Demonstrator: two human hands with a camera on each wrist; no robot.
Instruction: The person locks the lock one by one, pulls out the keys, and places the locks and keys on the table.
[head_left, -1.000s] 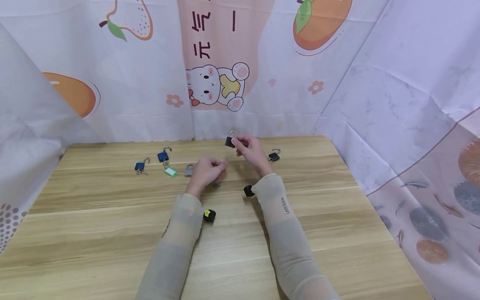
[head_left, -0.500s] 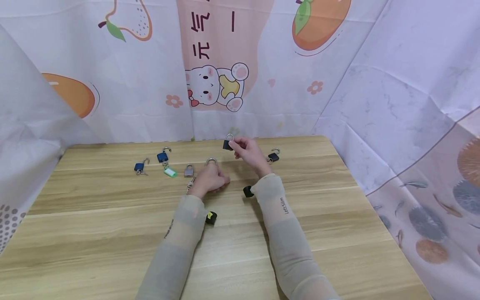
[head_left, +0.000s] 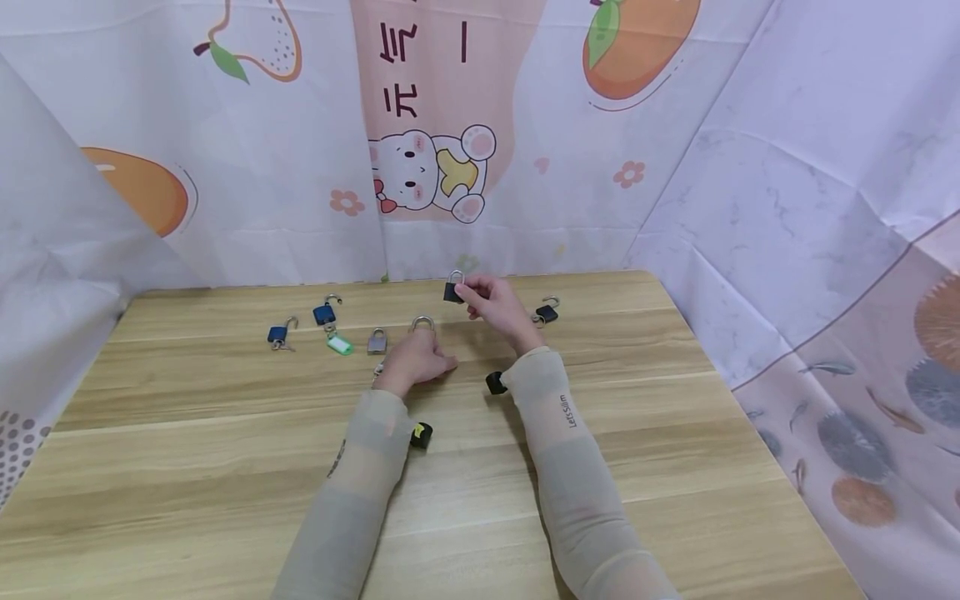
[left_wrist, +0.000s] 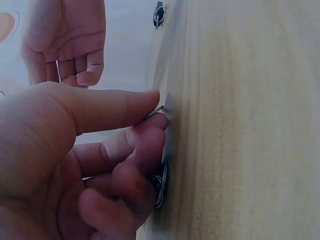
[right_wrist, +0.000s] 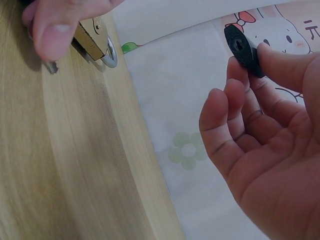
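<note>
My right hand (head_left: 506,308) holds up a black padlock (head_left: 453,292) by its body, above the far edge of the table. Its silver shackle points up and is closed; in the right wrist view the keyhole end of the padlock (right_wrist: 240,46) faces the camera. My left hand (head_left: 416,358) is low over the table, pinching a small metal key (left_wrist: 156,111) between thumb and index finger. Only the key's tip (right_wrist: 52,66) shows. Just beyond that hand lies a brass-coloured padlock (right_wrist: 92,40), its shackle (head_left: 423,322) visible past the knuckles in the head view.
Left of my hands lie a small silver padlock (head_left: 377,342) and two blue padlocks (head_left: 277,335) with open shackles, one with a green key tag (head_left: 340,344). Another open black padlock (head_left: 547,314) lies to the right. A printed curtain (head_left: 300,217) hangs behind the table.
My left hand has come down from near the held padlock toward the table, uncovering the shackle of the padlock behind it. The black padlock in my right hand has shifted slightly left and down.
</note>
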